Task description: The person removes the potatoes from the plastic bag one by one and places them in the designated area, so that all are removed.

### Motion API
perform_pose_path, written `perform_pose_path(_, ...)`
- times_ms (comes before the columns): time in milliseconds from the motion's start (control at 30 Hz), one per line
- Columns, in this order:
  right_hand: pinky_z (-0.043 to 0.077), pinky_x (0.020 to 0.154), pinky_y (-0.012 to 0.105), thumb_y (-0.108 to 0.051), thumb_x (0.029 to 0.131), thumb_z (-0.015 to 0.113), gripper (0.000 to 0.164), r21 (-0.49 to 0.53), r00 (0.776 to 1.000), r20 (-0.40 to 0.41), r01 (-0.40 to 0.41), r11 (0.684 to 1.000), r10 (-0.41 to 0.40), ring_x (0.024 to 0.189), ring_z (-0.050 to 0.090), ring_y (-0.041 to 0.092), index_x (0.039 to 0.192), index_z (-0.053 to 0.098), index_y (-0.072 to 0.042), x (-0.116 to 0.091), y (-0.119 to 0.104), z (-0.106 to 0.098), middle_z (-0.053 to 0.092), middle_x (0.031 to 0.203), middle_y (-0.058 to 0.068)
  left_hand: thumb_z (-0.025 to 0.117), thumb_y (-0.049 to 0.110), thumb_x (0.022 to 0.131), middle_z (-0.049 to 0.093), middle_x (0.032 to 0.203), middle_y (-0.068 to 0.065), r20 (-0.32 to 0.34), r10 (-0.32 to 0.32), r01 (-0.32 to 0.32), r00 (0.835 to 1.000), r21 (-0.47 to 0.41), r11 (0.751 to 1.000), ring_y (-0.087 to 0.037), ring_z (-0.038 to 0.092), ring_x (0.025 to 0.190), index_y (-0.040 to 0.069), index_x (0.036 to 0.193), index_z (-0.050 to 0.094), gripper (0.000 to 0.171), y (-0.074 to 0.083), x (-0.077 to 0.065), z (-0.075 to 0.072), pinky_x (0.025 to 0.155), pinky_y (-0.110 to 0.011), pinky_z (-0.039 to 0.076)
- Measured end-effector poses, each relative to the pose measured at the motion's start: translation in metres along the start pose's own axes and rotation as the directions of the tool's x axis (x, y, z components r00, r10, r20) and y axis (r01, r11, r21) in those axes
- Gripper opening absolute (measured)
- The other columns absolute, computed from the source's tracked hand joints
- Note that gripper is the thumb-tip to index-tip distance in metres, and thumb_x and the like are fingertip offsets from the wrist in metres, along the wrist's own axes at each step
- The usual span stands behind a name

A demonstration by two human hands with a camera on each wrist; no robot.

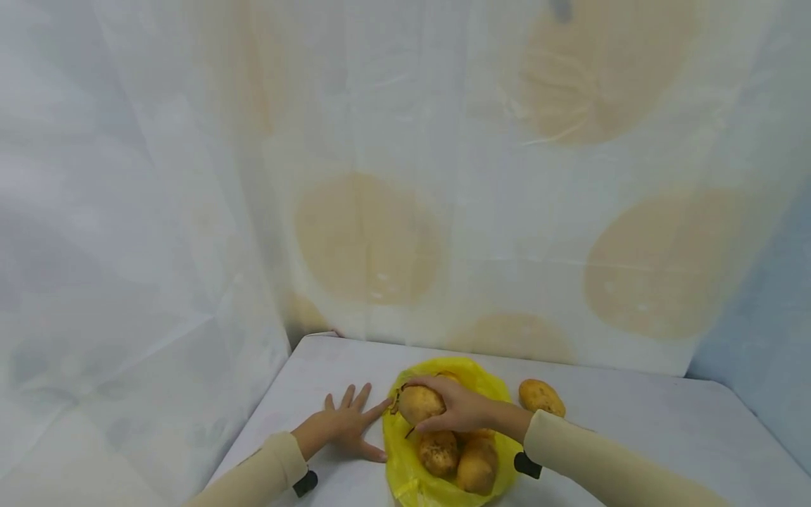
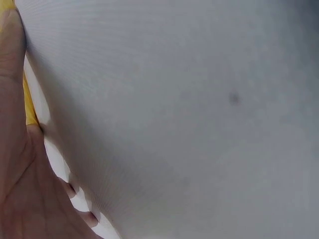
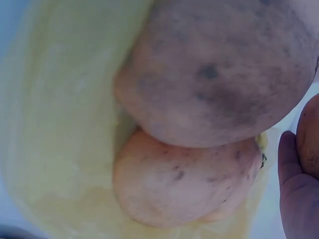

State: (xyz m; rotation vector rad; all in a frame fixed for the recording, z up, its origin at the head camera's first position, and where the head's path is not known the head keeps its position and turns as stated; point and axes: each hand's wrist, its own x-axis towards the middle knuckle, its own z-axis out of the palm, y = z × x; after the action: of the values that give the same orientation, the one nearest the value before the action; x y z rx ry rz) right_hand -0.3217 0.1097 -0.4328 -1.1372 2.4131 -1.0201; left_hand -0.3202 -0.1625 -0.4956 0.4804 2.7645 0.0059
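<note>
A yellow plastic bag (image 1: 405, 465) lies opened out on the table with several potatoes in it, among them a speckled potato (image 1: 438, 453) and a longer potato (image 1: 478, 465). Over the bag's left part my right hand (image 1: 459, 408) grips a potato (image 1: 421, 405), fingers across its top and thumb at its near side. That held potato (image 3: 310, 139) also shows at the right edge of the right wrist view. My left hand (image 1: 350, 424) is spread flat beside the bag, its index finger and thumb reaching the bag's left edge.
A single potato (image 1: 541, 398) lies on the white table (image 1: 659, 436) to the right of the bag, beyond the right forearm. Behind the table hangs a pale curtain (image 1: 481, 232) with tan round patches, and white sheeting (image 1: 127, 282) rises at the left.
</note>
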Motion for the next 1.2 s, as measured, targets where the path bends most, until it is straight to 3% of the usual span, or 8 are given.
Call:
perform_pose_path(433, 0.054, 0.087, 0.035, -0.034, 0.089, 0.075, 0.067, 0.027, 0.997, -0.021, -0.075, 0.997, 0.075, 0.111, 0.058, 0.019, 0.147, 0.043, -0.023, -0.023, 0.006, -0.018, 0.054, 0.137, 0.004, 0.058, 0.088, 0.066, 0.008, 0.167, -0.012, 0.008, -0.019, 0.019, 1.0, -0.017, 1.0, -0.046, 0.01, 0.151, 0.047, 0.155, 0.019, 0.105, -0.002, 0.004, 0.003, 0.109, -0.078, 0.012)
perform_pose_path(767, 0.051, 0.092, 0.04, -0.036, 0.089, 0.074, 0.068, 0.015, 0.997, -0.05, -0.064, 0.998, 0.065, 0.118, 0.056, 0.023, 0.147, 0.042, -0.022, -0.035, 0.01, -0.032, 0.052, 0.141, 0.007, 0.057, 0.088, 0.067, 0.007, 0.167, -0.013, -0.011, -0.008, 0.007, 1.0, -0.022, 1.0, -0.046, 0.009, 0.151, 0.047, 0.155, 0.018, 0.105, -0.008, 0.008, 0.003, 0.108, -0.079, 0.012)
perform_pose_path(1000, 0.053, 0.082, 0.032, -0.037, 0.088, 0.075, 0.066, -0.032, 0.993, -0.093, -0.07, 0.997, 0.066, 0.107, 0.061, 0.019, 0.144, 0.045, -0.02, -0.044, 0.014, -0.039, 0.06, 0.129, 0.004, 0.058, 0.087, 0.068, 0.006, 0.167, -0.013, -0.008, 0.004, -0.004, 1.0, -0.03, 1.0, -0.047, 0.009, 0.151, 0.045, 0.156, 0.019, 0.104, -0.003, 0.008, 0.004, 0.108, -0.079, 0.011)
perform_pose_path(1200, 0.053, 0.082, 0.029, -0.036, 0.088, 0.075, 0.066, -0.036, 0.994, -0.104, -0.04, 0.999, 0.037, 0.108, 0.062, 0.02, 0.145, 0.044, -0.02, -0.049, 0.017, -0.044, 0.059, 0.132, 0.006, 0.059, 0.087, 0.068, 0.006, 0.167, -0.013, 0.009, -0.015, 0.015, 1.0, -0.036, 0.999, -0.046, 0.008, 0.151, 0.046, 0.155, 0.02, 0.104, -0.002, 0.007, 0.004, 0.109, -0.079, 0.009)
